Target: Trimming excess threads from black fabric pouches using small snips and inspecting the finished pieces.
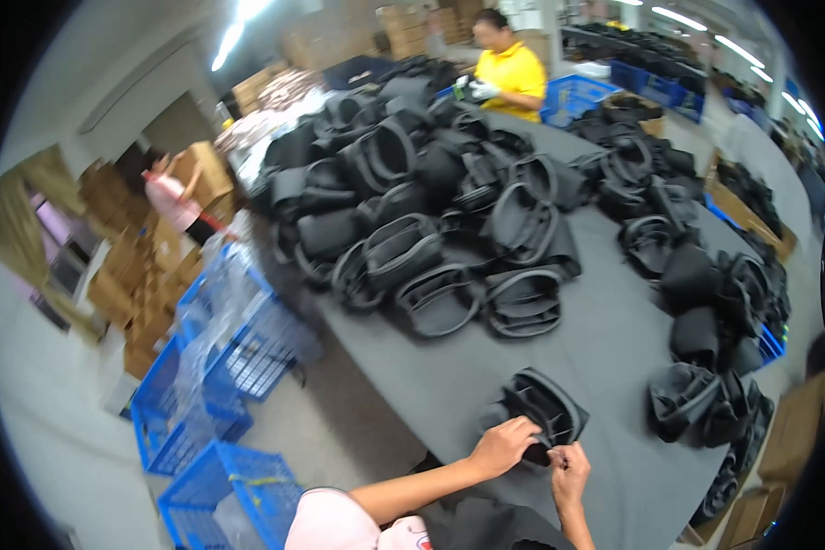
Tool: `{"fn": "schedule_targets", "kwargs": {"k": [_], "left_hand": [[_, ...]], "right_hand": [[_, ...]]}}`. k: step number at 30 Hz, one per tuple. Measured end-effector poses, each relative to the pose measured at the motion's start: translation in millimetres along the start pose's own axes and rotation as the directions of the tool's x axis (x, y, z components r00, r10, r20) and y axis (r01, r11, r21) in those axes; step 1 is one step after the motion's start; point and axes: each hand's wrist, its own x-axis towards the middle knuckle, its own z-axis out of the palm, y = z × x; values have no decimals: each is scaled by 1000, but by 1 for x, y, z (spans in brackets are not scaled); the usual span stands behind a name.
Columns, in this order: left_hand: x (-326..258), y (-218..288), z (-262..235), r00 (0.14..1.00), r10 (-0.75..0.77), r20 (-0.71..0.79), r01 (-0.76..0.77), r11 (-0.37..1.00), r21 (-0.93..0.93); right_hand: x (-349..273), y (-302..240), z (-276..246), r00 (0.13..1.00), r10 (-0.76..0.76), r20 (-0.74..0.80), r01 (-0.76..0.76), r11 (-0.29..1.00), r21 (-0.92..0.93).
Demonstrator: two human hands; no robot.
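Your left hand [504, 449] and right hand [570, 474] close on a divided black pouch [548, 403] at the near end of the gray counter [605, 353]

Nearest you, your pink sleeve [332, 522] shows at the left, with your bare forearms reaching ahead to the pouch. It sits at the counter's near end, its mouth turned up so that the dividers inside show. Your left fingers are clamped on its near rim, bent over the opening. Your right fingers are pinched together on the pouch just to the right, at its near corner; the exact bit they grip is too small to tell.

To your left, beside the counter, a blue plastic crate [234, 495] stands nearest, with more blue crates [151, 440] beyond it, clear plastic film [206, 344] draped over them. To your right, a cluster of black pouches [683, 399] lies by the counter's right edge, and a row of others runs on from there toward the far side.

Ahead, well apart from your hands, a large heap of black pouches [403, 202] covers the left and far part of the counter, several with their divided mouths facing you. Farther left, a co-worker in pink [172, 202] stands at a cardboard carton [209, 170]. At the counter's far end, a co-worker in a yellow shirt [513, 73] has white gloves on, near a blue bin [573, 96].
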Motion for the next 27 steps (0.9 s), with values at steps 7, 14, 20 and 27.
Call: {"fn": "schedule_targets", "kwargs": {"k": [7,14,20,27], "left_hand": [[0,9,4,649,-48,759,610,629,-482],[-31,31,-6,570,100,816,558,682,-473],[-33,37,-17,396,174,902,688,594,-417],[-34,43,-16,581,158,799,461,744,-483]], "right_hand": [[-3,15,-10,992,73,-107,-62,993,97],[-35,15,-10,996,44,-79,-39,997,66],[-38,-1,-39,969,33,245,-61,992,108],[-42,5,-13,963,265,50,-267,913,307]]}}
